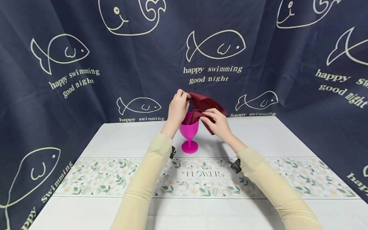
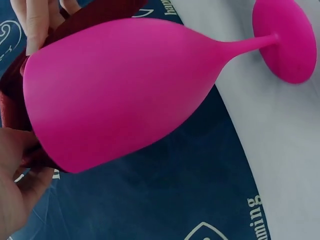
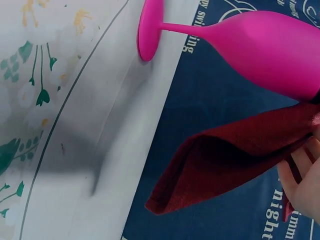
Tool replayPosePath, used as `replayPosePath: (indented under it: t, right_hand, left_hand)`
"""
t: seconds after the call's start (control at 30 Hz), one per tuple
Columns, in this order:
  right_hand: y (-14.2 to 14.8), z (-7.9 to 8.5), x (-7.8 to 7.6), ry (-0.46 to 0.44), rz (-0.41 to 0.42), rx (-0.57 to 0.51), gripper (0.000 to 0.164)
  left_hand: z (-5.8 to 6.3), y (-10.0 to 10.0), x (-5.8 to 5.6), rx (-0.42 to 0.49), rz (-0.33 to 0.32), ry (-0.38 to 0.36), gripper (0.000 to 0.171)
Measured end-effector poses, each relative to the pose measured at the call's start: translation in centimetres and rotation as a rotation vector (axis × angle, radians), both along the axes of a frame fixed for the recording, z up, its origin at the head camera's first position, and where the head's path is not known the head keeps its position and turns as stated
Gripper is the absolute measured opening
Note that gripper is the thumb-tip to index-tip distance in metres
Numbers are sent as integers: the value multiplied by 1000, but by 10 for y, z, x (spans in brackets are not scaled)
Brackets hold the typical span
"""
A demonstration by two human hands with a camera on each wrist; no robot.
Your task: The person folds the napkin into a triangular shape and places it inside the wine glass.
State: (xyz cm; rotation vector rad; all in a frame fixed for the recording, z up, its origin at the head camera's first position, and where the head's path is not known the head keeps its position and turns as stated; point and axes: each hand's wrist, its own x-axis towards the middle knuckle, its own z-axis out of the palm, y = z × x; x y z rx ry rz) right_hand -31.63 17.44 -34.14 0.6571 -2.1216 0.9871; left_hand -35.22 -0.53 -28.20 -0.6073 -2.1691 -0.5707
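Observation:
A magenta goblet (image 1: 188, 130) stands upright on the white table, its stem and round foot plain in both wrist views. Dark red cloth (image 1: 205, 103) is bunched in the goblet's mouth, spreading up and out to the right. At the rim's left, my left hand (image 1: 178, 107) pinches the cloth's upper edge. My right hand (image 1: 217, 123) grips a fold at the right side of the rim. In the right wrist view, a folded corner of the cloth (image 3: 225, 155) hangs outside the bowl below that hand. The cloth's part inside the goblet is mostly hidden.
A floral runner printed FLOWER (image 1: 201, 177) crosses the white table (image 1: 129, 137) in front of the goblet. Behind and at both sides hangs a navy curtain (image 1: 161, 70) with white fish drawings. Dark wrist devices (image 1: 236, 166) sit under both cuffs.

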Motion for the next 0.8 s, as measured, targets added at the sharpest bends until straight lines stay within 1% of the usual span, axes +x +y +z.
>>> replayPosePath:
  t: [0.1, 0.27, 0.33, 0.47, 0.5, 0.57, 0.6, 0.67, 0.73, 0.8]
  right_hand:
    - [1, 0, 0, 3, -11, 1, 24]
    - [1, -1, 1, 9, -26, 14, 24]
    - [1, -1, 2, 11, -27, 16, 23]
    - [1, -1, 3, 14, -21, 8, 23]
    - [1, -1, 3, 16, -23, 8, 23]
    - [2, -1, 2, 23, -28, 6, 23]
    - [2, -2, 2, 25, -33, 7, 23]
    - [2, -3, 1, 27, -43, 11, 23]
    - [2, -3, 1, 20, -50, 12, 23]
    - [3, -3, 1, 10, -50, 6, 23]
  left_hand:
    - [2, -1, -1, -35, 4, 10, 8]
    - [3, -2, 0, -111, 35, 24, 18]
    - [3, -2, -1, -122, 46, 33, 17]
    - [3, -1, -2, -127, 84, 65, 6]
    - [3, -1, -2, -128, 97, 76, 6]
    - [3, -1, -2, -124, 121, 90, 10]
    - [3, -1, -2, -112, 130, 89, 12]
    - [4, -2, -2, -53, 128, 63, 14]
    - [5, -4, -3, 66, 102, 5, 14]
    - [6, -7, -2, 225, 57, -70, 12]
